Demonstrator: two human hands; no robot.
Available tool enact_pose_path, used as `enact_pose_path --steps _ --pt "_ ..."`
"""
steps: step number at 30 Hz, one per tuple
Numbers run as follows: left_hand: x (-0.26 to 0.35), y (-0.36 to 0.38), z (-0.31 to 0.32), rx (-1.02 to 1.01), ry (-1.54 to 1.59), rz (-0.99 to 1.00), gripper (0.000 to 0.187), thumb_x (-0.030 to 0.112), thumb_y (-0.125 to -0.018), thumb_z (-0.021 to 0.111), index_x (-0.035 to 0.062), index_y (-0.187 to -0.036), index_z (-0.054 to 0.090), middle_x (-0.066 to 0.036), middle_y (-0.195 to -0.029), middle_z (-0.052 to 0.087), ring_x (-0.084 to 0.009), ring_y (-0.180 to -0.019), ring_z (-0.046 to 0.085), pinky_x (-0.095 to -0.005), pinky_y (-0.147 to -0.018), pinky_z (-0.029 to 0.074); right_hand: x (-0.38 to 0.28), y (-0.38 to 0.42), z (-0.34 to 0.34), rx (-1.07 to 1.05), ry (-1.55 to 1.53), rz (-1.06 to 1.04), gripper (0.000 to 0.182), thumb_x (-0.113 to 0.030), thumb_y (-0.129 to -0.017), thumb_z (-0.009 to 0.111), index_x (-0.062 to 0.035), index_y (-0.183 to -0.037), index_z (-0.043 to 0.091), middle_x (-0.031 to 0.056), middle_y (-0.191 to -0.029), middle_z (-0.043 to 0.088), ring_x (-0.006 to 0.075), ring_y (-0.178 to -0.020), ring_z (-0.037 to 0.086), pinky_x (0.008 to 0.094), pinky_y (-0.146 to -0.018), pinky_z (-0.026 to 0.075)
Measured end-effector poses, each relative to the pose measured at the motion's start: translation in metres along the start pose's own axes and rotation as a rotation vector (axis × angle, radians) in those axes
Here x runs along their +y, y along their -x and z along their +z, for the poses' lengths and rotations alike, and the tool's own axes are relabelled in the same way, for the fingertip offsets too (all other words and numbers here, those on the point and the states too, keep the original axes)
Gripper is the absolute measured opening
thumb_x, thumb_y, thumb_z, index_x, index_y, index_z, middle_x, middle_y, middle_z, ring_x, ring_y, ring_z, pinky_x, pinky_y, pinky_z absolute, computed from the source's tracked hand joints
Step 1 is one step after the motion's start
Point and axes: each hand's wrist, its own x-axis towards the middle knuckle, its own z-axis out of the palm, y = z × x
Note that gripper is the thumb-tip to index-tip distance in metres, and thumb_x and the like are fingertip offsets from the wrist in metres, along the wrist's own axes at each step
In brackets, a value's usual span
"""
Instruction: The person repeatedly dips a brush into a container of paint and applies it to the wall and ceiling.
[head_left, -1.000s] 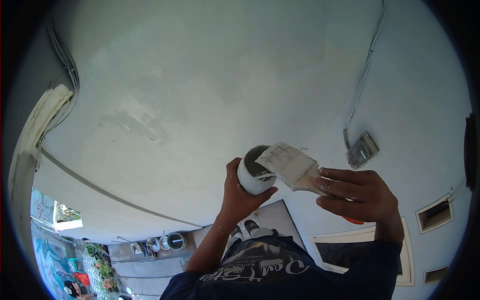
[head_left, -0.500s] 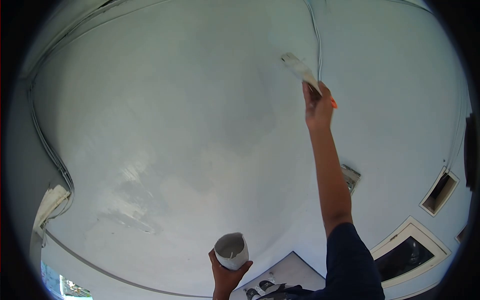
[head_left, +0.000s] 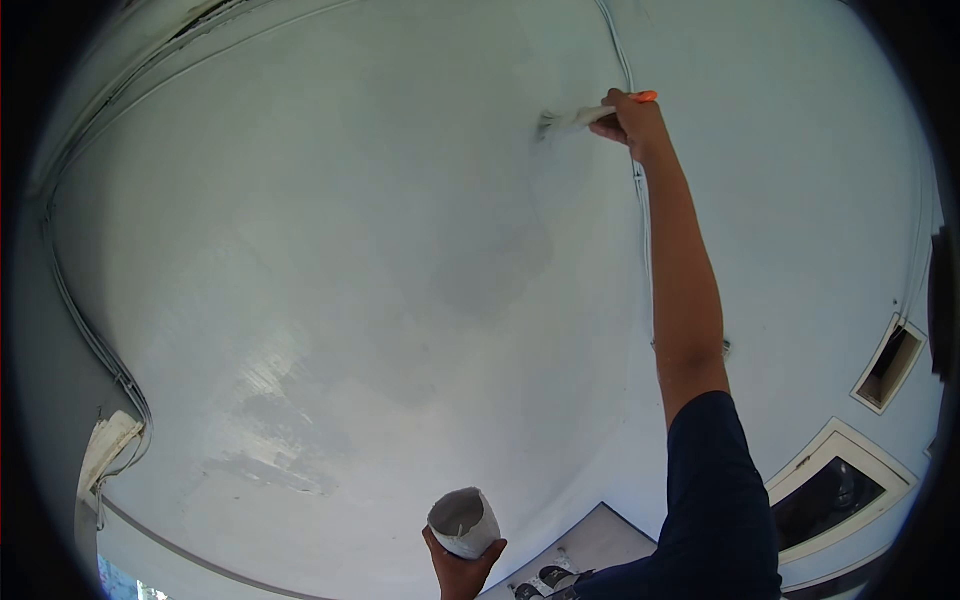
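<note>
Raised high near the top of the wall, my right hand (head_left: 632, 122) is closed round a paintbrush (head_left: 580, 118) with an orange handle end. The brush's pale bristles point left, splayed against the pale wall (head_left: 420, 230). Low in the view, my left hand (head_left: 462, 572) holds a white cup-like container (head_left: 464, 523) with a rough rim. Its inside is grey, and its contents are hard to make out.
Cables (head_left: 642, 220) run down the wall behind my right arm and along the left edge (head_left: 75, 320). At the right are a framed opening (head_left: 888, 366) and a framed dark window (head_left: 828, 503). A broken white fitting (head_left: 108, 450) is at the lower left.
My right hand has moved up, and the brush has swung from pointing up-left to nearly level. The view has shifted slightly; the container sits a little lower in it.
</note>
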Motion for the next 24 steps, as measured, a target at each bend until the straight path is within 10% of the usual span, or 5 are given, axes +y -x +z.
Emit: enact_pose_path --steps 7,15,18,24 --pt "0.004 -0.024 0.001 -0.09 -0.125 0.04 0.101 0.014 -0.065 0.098 0.0036 -0.143 0.034 -0.015 -0.136 0.053 -0.0268 -0.126 0.056 -0.0449 -0.105 0.05 0.013 -0.046 0.049 0.05 -0.529 -0.169 0.025 -0.005 -0.092 0.061 0.0146 -0.105 0.052 0.0262 -0.106 0.064 0.0341 -0.085 0.073 0.0396 -0.081 0.071" --pt "0.004 -0.017 0.003 -0.084 -0.017 0.017 0.097 0.022 -0.064 0.102 -0.0012 -0.135 0.04 -0.017 -0.132 0.051 -0.0279 -0.124 0.056 -0.0436 -0.105 0.048 -0.003 -0.021 0.011 -0.175 0.397 0.145 0.029 -0.013 -0.089 0.064 0.0127 -0.101 0.056 0.0235 -0.097 0.067 0.0316 -0.076 0.074 0.0384 -0.076 0.071" --pt "0.0 -0.022 0.004 -0.098 -0.153 0.051 0.1 0.015 -0.065 0.099 0.0034 -0.142 0.035 -0.015 -0.138 0.053 -0.0275 -0.128 0.056 -0.0448 -0.107 0.049 -0.009 -0.034 0.027 -0.082 -0.237 -0.044 0.027 -0.009 -0.091 0.062 0.0143 -0.101 0.055 0.0251 -0.099 0.067 0.034 -0.078 0.075 0.0394 -0.082 0.07" --pt "0.0 -0.023 0.011 -0.092 -0.048 0.109 0.099 0.016 -0.065 0.099 0.0035 -0.141 0.036 -0.015 -0.137 0.054 -0.0279 -0.127 0.056 -0.0452 -0.107 0.049 0.018 -0.009 0.079 0.024 -0.352 -0.155 0.025 -0.011 -0.091 0.061 0.0132 -0.095 0.054 0.0233 -0.091 0.067 0.0321 -0.071 0.073 0.0388 -0.071 0.071"
